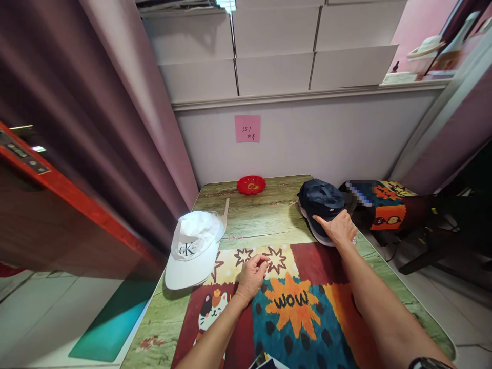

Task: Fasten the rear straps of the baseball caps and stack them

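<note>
A dark navy cap point(322, 199) sits at the right back of the table, and my right hand point(338, 228) grips its brim, thumb on top. My left hand point(253, 275) rests over the patterned mat point(307, 318), its fingers curled together near the star outlines; nothing shows in it. To its left lies a white cap point(194, 246) with black letters on the front, brim toward me, its strap sticking out behind. No hand touches the white cap.
A red scalloped dish point(251, 185) stands at the table's back edge. A pink note point(247, 128) is stuck on the wall. To the right is a stool with a patterned cover point(390, 205). A purple curtain and red-edged door are at left.
</note>
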Tool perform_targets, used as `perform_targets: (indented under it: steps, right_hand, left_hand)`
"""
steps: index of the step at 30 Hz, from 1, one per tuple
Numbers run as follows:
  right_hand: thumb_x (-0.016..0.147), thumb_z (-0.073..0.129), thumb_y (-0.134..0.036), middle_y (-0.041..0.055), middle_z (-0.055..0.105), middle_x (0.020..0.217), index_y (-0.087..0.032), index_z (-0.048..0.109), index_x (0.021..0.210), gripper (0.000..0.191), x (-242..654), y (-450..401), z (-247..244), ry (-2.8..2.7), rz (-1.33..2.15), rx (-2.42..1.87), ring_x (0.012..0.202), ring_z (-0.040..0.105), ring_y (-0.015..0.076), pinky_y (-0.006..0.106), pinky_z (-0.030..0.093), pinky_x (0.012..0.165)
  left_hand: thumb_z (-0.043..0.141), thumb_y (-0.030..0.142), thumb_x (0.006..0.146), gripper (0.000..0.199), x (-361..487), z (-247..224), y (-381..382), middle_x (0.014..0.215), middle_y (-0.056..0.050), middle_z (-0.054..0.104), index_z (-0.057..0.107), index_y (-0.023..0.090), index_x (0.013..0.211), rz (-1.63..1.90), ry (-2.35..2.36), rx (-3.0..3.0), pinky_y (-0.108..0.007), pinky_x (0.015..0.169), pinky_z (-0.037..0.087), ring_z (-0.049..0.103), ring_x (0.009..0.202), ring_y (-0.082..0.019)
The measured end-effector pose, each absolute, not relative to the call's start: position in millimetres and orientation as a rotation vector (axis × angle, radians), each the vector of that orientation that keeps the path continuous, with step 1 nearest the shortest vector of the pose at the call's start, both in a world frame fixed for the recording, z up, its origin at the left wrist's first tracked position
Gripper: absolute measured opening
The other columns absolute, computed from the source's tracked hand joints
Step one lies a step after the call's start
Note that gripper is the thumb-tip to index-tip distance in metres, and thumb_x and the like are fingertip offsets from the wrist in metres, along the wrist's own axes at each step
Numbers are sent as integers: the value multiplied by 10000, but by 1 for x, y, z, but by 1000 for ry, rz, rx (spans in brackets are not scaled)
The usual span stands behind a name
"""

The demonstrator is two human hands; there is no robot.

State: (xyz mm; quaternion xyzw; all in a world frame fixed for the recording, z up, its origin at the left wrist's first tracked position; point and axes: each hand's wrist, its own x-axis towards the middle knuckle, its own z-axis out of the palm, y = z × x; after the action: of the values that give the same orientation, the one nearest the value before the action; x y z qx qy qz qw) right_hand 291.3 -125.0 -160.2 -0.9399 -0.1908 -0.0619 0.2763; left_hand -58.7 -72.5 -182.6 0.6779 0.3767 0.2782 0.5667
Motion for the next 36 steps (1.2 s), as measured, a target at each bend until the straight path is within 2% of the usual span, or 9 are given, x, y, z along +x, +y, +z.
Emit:
perform_targets:
  steps: [6,8,11,13,16,20,29,33,36]
  right_hand:
    - [674,610,-877,401,408,1479,87,232,1530,1343,279,-139,-151,-592,-495,-2336,1390,394,512,670,280,1119]
    - [762,558,-841,344,330,1566,29,217,1567,1234,260,-140,-143,-663,-669,-2155,1474,287,471,667,195,1173]
    - [893,511,-711,258,362,1585,-67,284,1576,966,214,-127,-136,-896,-614,-1799,1490,316,378,586,268,1189]
    - [916,542,-626,210,484,1511,-137,423,1514,781,180,-109,-139,-976,-329,-1596,1409,452,335,542,365,1149]
    - [883,574,-622,159,688,1209,-154,645,1235,589,139,-77,-156,-717,255,-1343,1081,689,275,458,561,926]
    - [750,723,-611,94,739,915,-137,683,1020,547,116,-49,-184,-388,721,-1083,779,728,176,291,606,689]
    - [695,832,-511,51,755,856,-151,705,1001,490,127,-50,-200,-400,898,-1010,665,697,113,187,579,555]
    - [710,818,-533,46,754,847,-155,712,1006,492,127,-51,-194,-410,852,-1027,629,678,102,170,546,505]
    - [712,812,-540,45,754,833,-155,719,989,484,124,-50,-189,-429,828,-1040,609,665,94,171,540,510]
  left_hand:
    - [577,364,846,246,-58,-186,-73,664,3,622,713,168,906,654,882,1650,-251,570,442,561,567,-134]
    - [578,347,843,231,-58,-184,-75,660,4,629,721,169,880,655,877,1665,-247,570,435,555,561,-129]
    - [592,334,833,218,-57,-179,-79,701,-12,670,733,169,844,678,878,1699,-246,592,443,558,583,-128]
    - [601,340,830,223,-56,-177,-82,737,-25,694,737,164,835,697,895,1699,-247,596,445,556,586,-126]
    - [602,337,834,229,-56,-178,-82,740,-29,697,745,158,838,701,910,1699,-243,583,436,533,567,-116]
    - [590,311,841,224,-55,-186,-81,698,-22,680,752,156,828,702,904,1715,-234,576,426,513,568,-112]
    - [675,301,811,137,-70,-161,-60,821,-55,746,744,181,806,1002,908,1780,-277,700,503,649,742,-172]
    - [646,229,812,92,-125,-105,8,892,-61,724,717,190,855,1485,1421,1751,-303,773,515,651,809,-187]
    - [694,273,786,106,-172,-81,52,985,-85,705,720,186,841,1541,1830,1742,-325,841,512,657,888,-215]
